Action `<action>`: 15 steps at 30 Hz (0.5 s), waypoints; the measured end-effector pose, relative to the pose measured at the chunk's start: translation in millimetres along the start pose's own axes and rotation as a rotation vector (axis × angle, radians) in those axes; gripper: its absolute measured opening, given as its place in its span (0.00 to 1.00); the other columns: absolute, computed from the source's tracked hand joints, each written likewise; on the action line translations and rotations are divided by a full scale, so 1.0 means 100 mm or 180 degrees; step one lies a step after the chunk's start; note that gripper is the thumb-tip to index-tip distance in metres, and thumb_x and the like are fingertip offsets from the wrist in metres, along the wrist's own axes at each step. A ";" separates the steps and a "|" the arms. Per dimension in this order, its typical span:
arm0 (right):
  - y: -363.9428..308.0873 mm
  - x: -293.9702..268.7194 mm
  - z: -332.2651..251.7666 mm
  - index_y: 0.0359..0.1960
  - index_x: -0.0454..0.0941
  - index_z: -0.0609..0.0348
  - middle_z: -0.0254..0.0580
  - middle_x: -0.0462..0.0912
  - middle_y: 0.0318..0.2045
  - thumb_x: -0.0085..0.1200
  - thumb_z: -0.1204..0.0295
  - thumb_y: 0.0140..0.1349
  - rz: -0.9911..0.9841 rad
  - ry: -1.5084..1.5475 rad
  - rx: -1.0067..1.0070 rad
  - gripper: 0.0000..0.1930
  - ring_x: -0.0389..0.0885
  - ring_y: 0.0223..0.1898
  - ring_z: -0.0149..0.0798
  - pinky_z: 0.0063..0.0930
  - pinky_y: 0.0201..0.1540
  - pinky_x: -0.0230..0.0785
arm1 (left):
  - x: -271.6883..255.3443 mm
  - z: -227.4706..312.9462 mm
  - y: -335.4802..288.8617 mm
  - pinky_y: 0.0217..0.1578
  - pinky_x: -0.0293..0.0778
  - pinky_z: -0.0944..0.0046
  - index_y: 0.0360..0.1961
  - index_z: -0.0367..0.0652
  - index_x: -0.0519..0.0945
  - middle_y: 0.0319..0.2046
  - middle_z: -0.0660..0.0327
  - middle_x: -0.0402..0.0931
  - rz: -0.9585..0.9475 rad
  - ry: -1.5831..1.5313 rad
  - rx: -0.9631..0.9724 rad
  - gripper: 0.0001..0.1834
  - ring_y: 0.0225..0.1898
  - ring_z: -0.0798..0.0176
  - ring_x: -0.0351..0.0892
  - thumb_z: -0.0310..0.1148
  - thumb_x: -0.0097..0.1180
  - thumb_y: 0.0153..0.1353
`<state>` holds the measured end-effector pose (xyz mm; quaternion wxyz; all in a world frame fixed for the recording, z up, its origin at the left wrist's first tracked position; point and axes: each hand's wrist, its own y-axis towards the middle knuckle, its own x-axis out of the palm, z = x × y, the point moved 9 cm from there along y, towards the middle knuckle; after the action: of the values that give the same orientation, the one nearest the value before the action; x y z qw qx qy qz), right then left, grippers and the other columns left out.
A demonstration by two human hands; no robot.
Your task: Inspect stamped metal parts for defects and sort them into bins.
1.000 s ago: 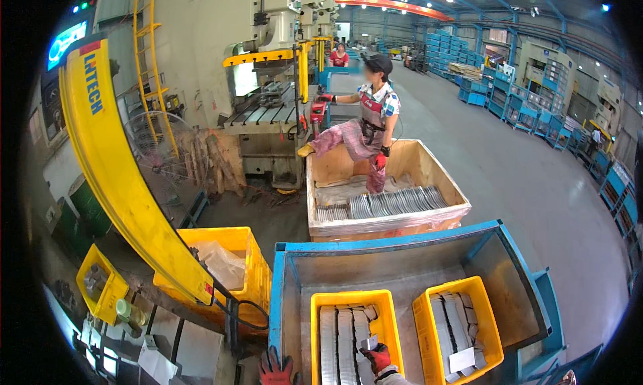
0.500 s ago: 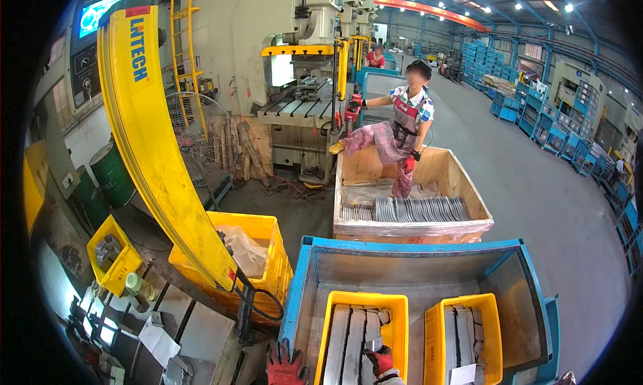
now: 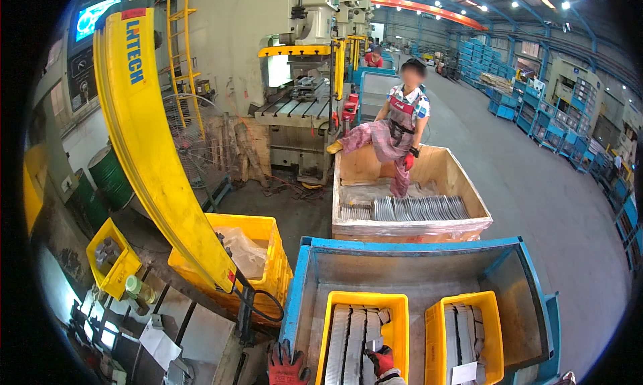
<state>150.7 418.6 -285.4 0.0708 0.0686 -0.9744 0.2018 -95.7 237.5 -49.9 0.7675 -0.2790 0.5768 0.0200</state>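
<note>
My left hand (image 3: 288,366), in a red and black work glove, is by the left front corner of a blue metal bin (image 3: 299,284). Its fingers are spread and hold nothing. Gloved the same way, my right hand (image 3: 384,363) is inside the left yellow crate (image 3: 403,321), closed on a small grey metal part (image 3: 375,345) at its fingertips. Rows of stacked thin metal parts (image 3: 353,338) stand in that crate. To the right, another yellow crate (image 3: 497,331) holds similar rows, with a white paper (image 3: 463,373) on top.
Ahead, a co-worker (image 3: 405,110) straddles the edge of a wooden box (image 3: 415,230) holding metal parts. On my left are a curved yellow arm (image 3: 144,130), stacked yellow crates (image 3: 278,271) and a worktable (image 3: 201,331). A press (image 3: 298,110) stands beyond.
The co-worker's arm, stretched toward a red object by the press, has come down to the body. My hands stay nearly in place.
</note>
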 end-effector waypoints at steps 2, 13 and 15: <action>-0.03 0.09 -0.05 0.35 0.73 0.61 0.35 0.78 0.29 0.67 0.75 0.39 -0.0121 0.0163 0.0015 0.19 0.74 0.29 0.32 0.24 0.34 0.68 | 0.07 -0.04 0.00 0.61 0.41 0.42 0.64 0.58 0.53 0.65 0.45 0.39 -0.0242 0.0061 -0.0044 0.38 0.65 0.39 0.37 0.58 0.41 0.53; -0.03 -0.01 0.11 0.36 0.72 0.61 0.36 0.78 0.31 0.68 0.76 0.38 0.0045 0.0067 0.0310 0.21 0.75 0.32 0.32 0.24 0.37 0.68 | -0.01 0.02 -0.03 0.62 0.38 0.43 0.64 0.56 0.53 0.62 0.43 0.48 0.0411 0.0545 0.0090 0.38 0.65 0.39 0.39 0.58 0.40 0.54; -0.07 0.02 0.03 0.35 0.73 0.62 0.36 0.78 0.28 0.68 0.77 0.36 0.0122 0.0110 0.0146 0.21 0.74 0.28 0.32 0.24 0.32 0.68 | 0.07 -0.03 -0.03 0.62 0.37 0.44 0.64 0.56 0.53 0.61 0.41 0.51 0.0272 0.0202 0.0094 0.38 0.64 0.39 0.41 0.58 0.40 0.54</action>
<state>150.0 411.1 -284.8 0.0822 0.0480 -0.9693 0.2266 -94.5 231.1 -55.6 0.7513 -0.2433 0.6124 0.0354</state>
